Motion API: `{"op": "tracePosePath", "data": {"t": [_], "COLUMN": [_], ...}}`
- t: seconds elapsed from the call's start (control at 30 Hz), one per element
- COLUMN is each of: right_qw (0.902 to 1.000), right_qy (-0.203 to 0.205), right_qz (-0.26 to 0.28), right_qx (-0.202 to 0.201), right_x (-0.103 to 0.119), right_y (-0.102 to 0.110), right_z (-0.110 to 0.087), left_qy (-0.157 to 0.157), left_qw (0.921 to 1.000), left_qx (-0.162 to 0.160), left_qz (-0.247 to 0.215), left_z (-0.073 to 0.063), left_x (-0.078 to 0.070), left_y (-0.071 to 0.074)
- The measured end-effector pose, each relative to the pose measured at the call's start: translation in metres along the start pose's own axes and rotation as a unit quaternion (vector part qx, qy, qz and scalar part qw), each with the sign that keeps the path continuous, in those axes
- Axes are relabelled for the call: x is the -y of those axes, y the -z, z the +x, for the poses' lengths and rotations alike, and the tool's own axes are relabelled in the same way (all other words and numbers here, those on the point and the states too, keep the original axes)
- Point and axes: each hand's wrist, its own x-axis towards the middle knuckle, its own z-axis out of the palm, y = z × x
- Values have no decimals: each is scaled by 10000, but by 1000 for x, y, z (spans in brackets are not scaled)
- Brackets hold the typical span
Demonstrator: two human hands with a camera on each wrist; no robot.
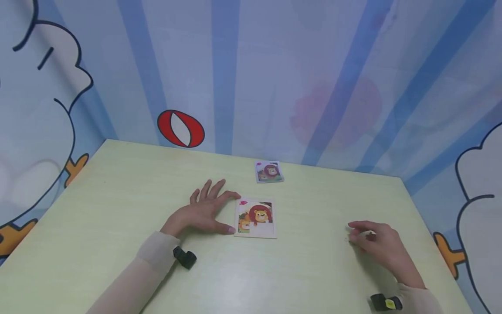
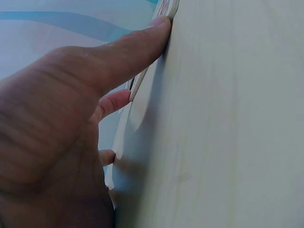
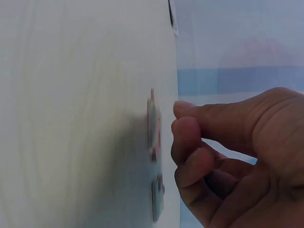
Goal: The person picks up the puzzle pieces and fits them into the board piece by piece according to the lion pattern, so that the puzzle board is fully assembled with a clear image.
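Observation:
A square lion picture board [image 1: 259, 216] lies flat mid-table, blank white at its lower right. My left hand [image 1: 201, 214] is spread at its left side, index fingertip at the upper left corner and thumb at the lower left. In the left wrist view the thumb [image 2: 137, 45] touches the board's edge [image 2: 175, 5]. To the right, my right hand [image 1: 382, 244] hovers low over the table, fingers loosely bent, with nothing seen between them. The right wrist view shows a small flat piece [image 3: 153, 128] and another flat piece [image 3: 157, 199] lying near its fingertips; their pictures are unreadable edge-on.
Behind the board lies a smaller lion card [image 1: 269, 172], perhaps a stack. The pale table [image 1: 313, 261] ends at a printed blue striped backdrop [image 1: 259, 87]. Both wrists wear small black cameras.

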Motion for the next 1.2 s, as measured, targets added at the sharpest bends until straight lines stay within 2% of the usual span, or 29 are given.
{"op": "tracePosePath", "data": {"t": [0.2,0.43,0.6,0.87,1.2], "right_qw": [9982,9971,9978,9975,9939], "right_qy": [-106,-326,-478,-554,-73], "right_qz": [-572,-647,-434,359,1066], "right_qx": [153,210,123,250,271], "right_x": [-13,-17,-14,0,31], "right_y": [6,6,5,0,-17], "right_z": [1,2,1,2,9], "left_qy": [107,76,128,197,68], "left_qw": [9999,9999,9998,9995,10000], "left_qx": [-4,10,61,109,43], "left_qz": [61,142,166,212,23], "left_z": [3,2,1,0,1], "left_x": [3,1,-2,-5,-1], "left_y": [-3,-1,0,2,0]}}
